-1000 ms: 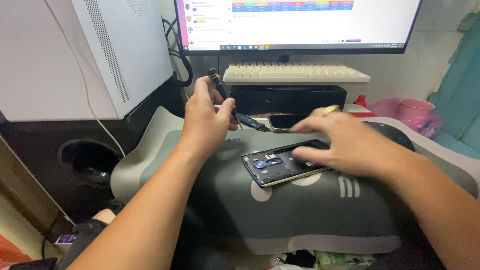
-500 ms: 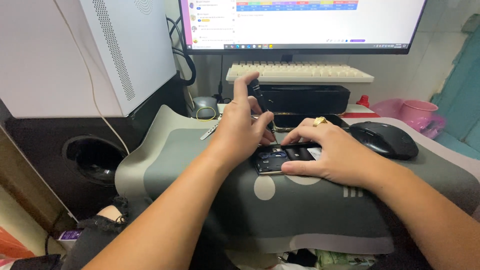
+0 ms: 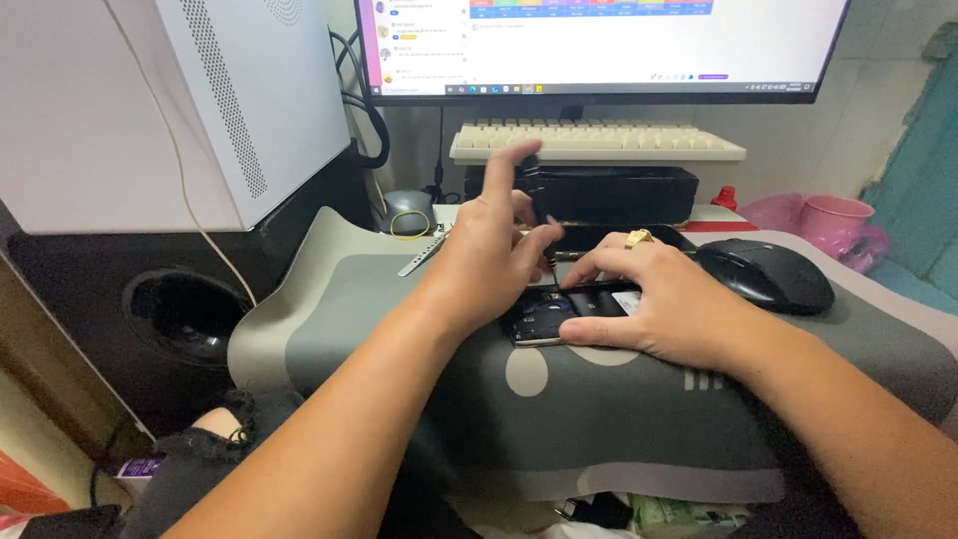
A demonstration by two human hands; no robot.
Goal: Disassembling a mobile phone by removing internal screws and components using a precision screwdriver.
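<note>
Opened dark smartphone w/ back cover off (image 3: 544, 317): lies flat on grey-and-white desk mat (image 3: 379, 299) at centre of bench, internals up.

L hand (image 3: 489, 255): grip closed round slim black screwdriver (image 3: 536, 205), held near upright w/ tip down on phone's upper edge, prob. for straight bearing on a screw.

R hand (image 3: 649, 294): gold ring on one finger, fingers spread flat on phone, pinning it so it can't slide; grips nothing.

Nearby: black computer mouse (image 3: 766, 274) just R of hand; cream keyboard (image 3: 596, 143) behind; pink plastic cup (image 3: 836, 222) far R.
</note>
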